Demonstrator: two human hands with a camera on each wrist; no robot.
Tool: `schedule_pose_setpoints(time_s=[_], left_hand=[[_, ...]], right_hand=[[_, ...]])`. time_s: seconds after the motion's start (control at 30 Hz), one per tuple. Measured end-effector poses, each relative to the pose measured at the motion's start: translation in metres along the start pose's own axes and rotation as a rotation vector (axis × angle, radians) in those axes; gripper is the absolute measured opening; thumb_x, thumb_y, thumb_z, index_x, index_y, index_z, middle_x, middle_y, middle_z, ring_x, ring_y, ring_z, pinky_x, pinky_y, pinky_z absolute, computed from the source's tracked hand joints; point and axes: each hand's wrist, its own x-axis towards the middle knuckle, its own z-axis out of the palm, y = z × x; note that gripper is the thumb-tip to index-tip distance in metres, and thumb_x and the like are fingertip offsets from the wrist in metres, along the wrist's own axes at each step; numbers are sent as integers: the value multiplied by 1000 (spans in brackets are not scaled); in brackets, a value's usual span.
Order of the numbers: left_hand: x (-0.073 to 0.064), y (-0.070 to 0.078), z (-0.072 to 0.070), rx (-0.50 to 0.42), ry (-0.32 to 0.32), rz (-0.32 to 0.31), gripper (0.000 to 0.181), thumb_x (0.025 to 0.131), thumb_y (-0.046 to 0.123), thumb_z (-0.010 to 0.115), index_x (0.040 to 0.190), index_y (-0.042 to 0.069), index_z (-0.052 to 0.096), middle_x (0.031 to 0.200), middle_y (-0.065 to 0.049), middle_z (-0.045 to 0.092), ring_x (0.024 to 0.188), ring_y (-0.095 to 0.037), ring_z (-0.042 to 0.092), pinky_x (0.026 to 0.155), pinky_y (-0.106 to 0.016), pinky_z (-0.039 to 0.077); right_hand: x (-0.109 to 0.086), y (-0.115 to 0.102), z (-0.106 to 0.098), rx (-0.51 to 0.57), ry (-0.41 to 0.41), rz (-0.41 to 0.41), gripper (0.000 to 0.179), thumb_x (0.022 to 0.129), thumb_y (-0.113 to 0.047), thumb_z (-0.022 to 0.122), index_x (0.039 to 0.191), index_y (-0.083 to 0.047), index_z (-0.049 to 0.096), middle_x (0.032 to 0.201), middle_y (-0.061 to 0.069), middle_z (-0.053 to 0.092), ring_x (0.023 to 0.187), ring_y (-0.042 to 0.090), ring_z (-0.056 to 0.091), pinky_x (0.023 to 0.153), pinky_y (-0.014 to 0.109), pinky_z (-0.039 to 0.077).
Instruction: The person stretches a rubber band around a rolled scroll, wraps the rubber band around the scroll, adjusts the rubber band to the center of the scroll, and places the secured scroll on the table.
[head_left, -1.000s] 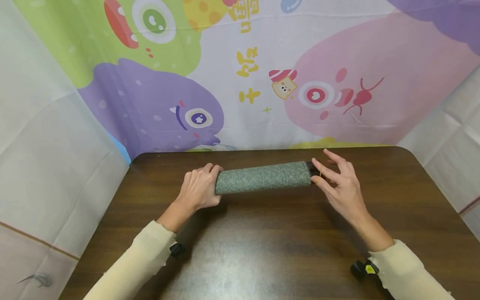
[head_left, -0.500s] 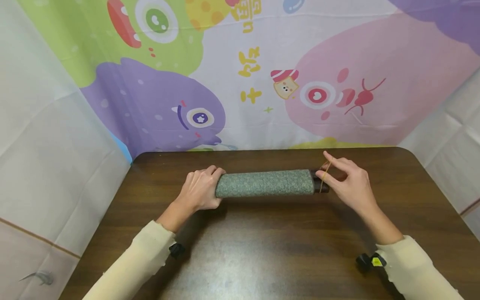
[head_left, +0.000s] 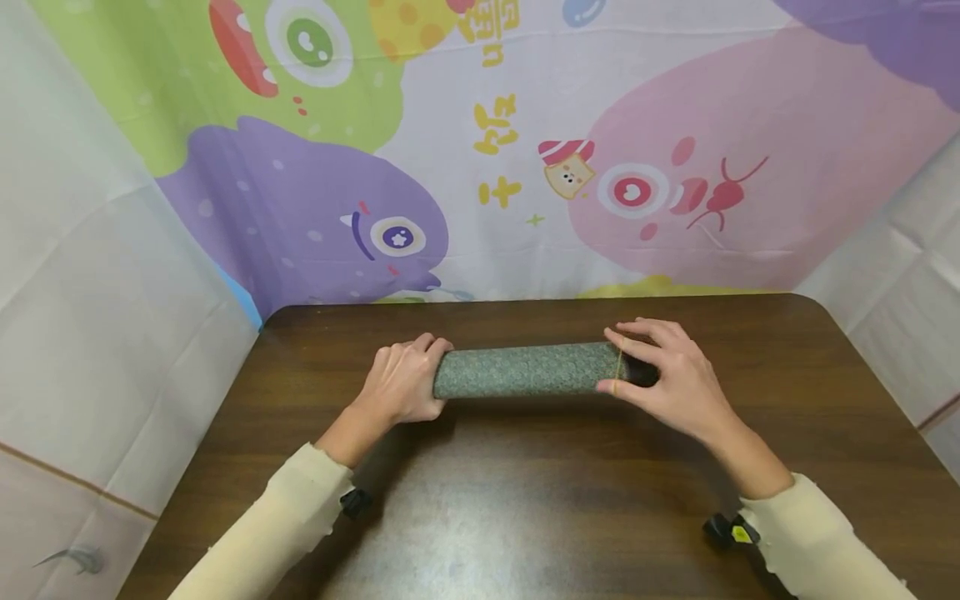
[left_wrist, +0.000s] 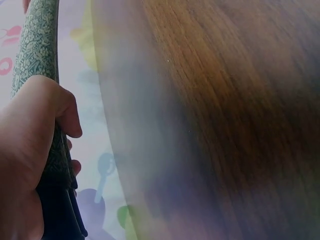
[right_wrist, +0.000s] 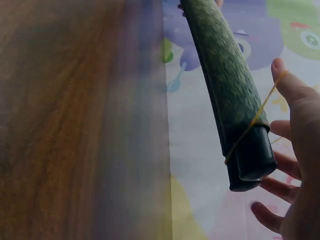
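A rolled-up scroll (head_left: 528,372) in green patterned cloth lies level across the head view, held over the table. My left hand (head_left: 405,379) grips its left end; in the left wrist view the thumb wraps over the patterned cloth (left_wrist: 37,45). Dark roller ends (right_wrist: 255,155) stick out at the right end. There my right hand (head_left: 671,371) spreads thumb and fingers, with a thin yellow rubber band (right_wrist: 260,112) stretched on them. The band crosses the scroll near the edge of its cloth. Its far side is partly hidden behind the scroll.
Beneath the hands is a dark brown wooden table (head_left: 480,500) with rounded far corners. A curtain with cartoon figures (head_left: 495,250) hangs directly behind its back edge. Pale cloth walls (head_left: 82,317) stand on both sides.
My right hand first drew back to the right with the band, baring the roller ends. It then moved left, and the band now crosses the green cloth. My left hand keeps its grip.
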Motion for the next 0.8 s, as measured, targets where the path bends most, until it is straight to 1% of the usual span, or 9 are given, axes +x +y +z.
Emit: schedule_pose_setpoints(time_s=[0.07, 0.13, 0.3, 0.4, 0.5, 0.6, 0.63, 0.7, 0.8], left_hand=[[0, 0, 1, -1, 0, -27, 61, 67, 31, 95, 121, 13, 72, 104, -8, 77, 75, -33, 78, 59, -51, 61], [0, -1, 1, -5, 0, -52, 60, 67, 30, 94, 121, 13, 72, 104, -8, 77, 76, -34, 78, 59, -51, 61], [1, -1, 0, -15, -5, -95, 63, 66, 29, 94, 123, 13, 72, 105, -8, 77, 78, -35, 79, 60, -53, 61], [1, 0, -1, -11, -8, -115, 66, 65, 30, 95, 125, 13, 72, 107, -10, 77, 79, -36, 79, 61, -54, 62], [1, 1, -2, -3, -13, -137, 69, 64, 30, 96, 126, 12, 72, 109, -12, 78, 82, -37, 79, 62, -55, 62], [1, 1, -2, 9, -16, -148, 70, 64, 31, 96, 127, 12, 72, 109, -12, 78, 83, -38, 79, 63, -55, 63], [1, 0, -2, 14, -17, -147, 70, 64, 31, 96, 127, 12, 72, 109, -12, 78, 83, -38, 79, 63, -55, 63], [1, 0, -2, 20, -14, -140, 69, 64, 31, 95, 126, 12, 72, 109, -12, 77, 83, -37, 78, 62, -55, 63], [0, -1, -1, 22, -1, -113, 65, 64, 30, 94, 123, 13, 72, 106, -11, 77, 81, -36, 78, 60, -53, 62]], right_hand=[[-1, -3, 1, -64, 39, -26, 93, 92, -90, 61, 142, -14, 79, 142, 15, 77, 140, 47, 63, 97, 73, 54], [-1, -5, 2, -131, 71, -26, 108, 89, -100, 46, 144, -13, 78, 144, 17, 76, 141, 49, 62, 94, 74, 53], [-2, -8, 4, -290, 94, 29, 134, 80, -112, 30, 157, -8, 66, 151, 21, 69, 144, 51, 60, 85, 71, 54], [-3, -8, 7, -344, 115, 66, 146, 75, -116, 26, 158, -3, 62, 149, 24, 69, 144, 51, 60, 80, 69, 55], [-2, -9, 8, -363, 122, 100, 149, 73, -118, 24, 156, 1, 62, 146, 28, 70, 145, 52, 60, 76, 69, 56], [0, -9, 8, -376, 92, 155, 151, 72, -118, 25, 155, 2, 62, 146, 28, 70, 148, 51, 58, 77, 70, 57], [0, -8, 7, -379, 72, 180, 150, 72, -118, 29, 156, 2, 61, 147, 28, 70, 150, 51, 57, 78, 70, 57], [1, -8, 6, -379, 27, 235, 145, 73, -115, 44, 157, 2, 60, 148, 28, 69, 153, 50, 54, 81, 72, 57], [2, -8, 4, -369, -41, 291, 135, 73, -101, 69, 161, 1, 56, 152, 27, 66, 156, 49, 50, 89, 74, 56]])
